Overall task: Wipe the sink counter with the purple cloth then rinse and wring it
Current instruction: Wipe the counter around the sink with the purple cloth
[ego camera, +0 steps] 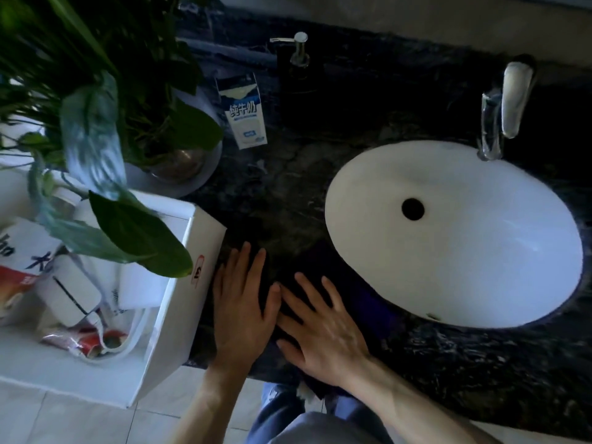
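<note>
The purple cloth [368, 302] lies flat on the dark marble counter [288, 193], just left of the white oval sink [455, 232]. It looks almost black in the dim light. My left hand [243, 309] rests palm down on its left part, fingers spread. Beside it, my right hand [320, 325] presses flat on the cloth's middle. A strip of cloth shows between my right hand and the sink rim. The chrome faucet [503, 107] stands behind the sink, with no water running.
A milk carton [243, 113] and a soap dispenser [298, 56] stand at the back of the counter. A potted plant [105, 107] hangs over the left side. A white box [179, 299] with bags and packets sits at the counter's left end, touching near my left hand.
</note>
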Motion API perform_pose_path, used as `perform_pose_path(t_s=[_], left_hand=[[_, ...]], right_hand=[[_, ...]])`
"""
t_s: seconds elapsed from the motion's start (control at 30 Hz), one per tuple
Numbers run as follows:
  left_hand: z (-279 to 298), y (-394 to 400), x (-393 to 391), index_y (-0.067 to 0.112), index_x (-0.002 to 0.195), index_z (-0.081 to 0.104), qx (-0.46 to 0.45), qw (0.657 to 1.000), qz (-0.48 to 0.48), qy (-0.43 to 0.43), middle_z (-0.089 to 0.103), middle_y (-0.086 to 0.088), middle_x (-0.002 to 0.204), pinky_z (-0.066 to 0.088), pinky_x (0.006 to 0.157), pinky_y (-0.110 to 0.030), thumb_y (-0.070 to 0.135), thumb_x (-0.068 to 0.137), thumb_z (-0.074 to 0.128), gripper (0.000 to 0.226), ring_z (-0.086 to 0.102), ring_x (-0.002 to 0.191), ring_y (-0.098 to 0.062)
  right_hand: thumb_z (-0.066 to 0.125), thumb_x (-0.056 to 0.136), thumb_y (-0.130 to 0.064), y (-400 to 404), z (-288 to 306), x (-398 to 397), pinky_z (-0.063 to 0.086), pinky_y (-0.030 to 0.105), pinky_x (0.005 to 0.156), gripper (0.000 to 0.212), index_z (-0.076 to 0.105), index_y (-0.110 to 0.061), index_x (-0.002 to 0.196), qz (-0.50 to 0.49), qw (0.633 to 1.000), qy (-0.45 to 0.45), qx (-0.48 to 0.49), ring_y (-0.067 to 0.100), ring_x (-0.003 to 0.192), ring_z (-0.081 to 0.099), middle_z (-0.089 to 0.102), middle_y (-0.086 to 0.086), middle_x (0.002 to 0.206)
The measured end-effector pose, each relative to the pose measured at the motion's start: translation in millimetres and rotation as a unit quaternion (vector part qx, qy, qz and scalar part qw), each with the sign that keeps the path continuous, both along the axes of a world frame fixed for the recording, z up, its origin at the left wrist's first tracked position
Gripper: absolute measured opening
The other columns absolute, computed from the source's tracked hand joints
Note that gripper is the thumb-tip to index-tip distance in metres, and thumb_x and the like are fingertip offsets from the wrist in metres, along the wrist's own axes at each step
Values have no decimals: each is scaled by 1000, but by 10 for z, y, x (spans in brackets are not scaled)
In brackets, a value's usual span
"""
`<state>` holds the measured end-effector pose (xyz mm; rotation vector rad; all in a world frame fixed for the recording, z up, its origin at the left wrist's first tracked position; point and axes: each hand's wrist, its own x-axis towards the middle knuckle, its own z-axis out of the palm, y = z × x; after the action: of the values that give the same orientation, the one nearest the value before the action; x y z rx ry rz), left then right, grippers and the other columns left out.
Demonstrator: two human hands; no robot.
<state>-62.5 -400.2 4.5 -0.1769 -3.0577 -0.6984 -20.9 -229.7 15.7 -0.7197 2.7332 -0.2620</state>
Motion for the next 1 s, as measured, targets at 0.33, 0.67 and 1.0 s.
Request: perform_pose_path(t_s=[0.33,0.67,1.0], left_hand=[[42,425,-390,19,154,40,-2,1000,-11,5,27,-15,166,29,120,-52,39,101,43,57,25,153,-33],[-37,979,-1225,21,151,46,-59,996,-63,22,37,-17,161,31,117,-55,45,102,44,55,33,150,-35],[-106,1180,-1821,25,158,31,-145,982,-121,5,23,-12,168,22,119,-60,54,102,31,63,21,154,-36]], right_hand=[[32,103,-49,138,-136,-1830,16,56,126,60,32,-28,160,-130,990,46,-8,32,157,21,29,1,169],[23,107,-44,1021,-93,-2816,7,53,127,60,21,-21,162,-333,940,69,37,33,158,13,19,6,172],[30,106,-41,1611,-98,-3142,11,55,126,62,22,-19,163,-465,879,81,66,39,157,13,17,9,172]])
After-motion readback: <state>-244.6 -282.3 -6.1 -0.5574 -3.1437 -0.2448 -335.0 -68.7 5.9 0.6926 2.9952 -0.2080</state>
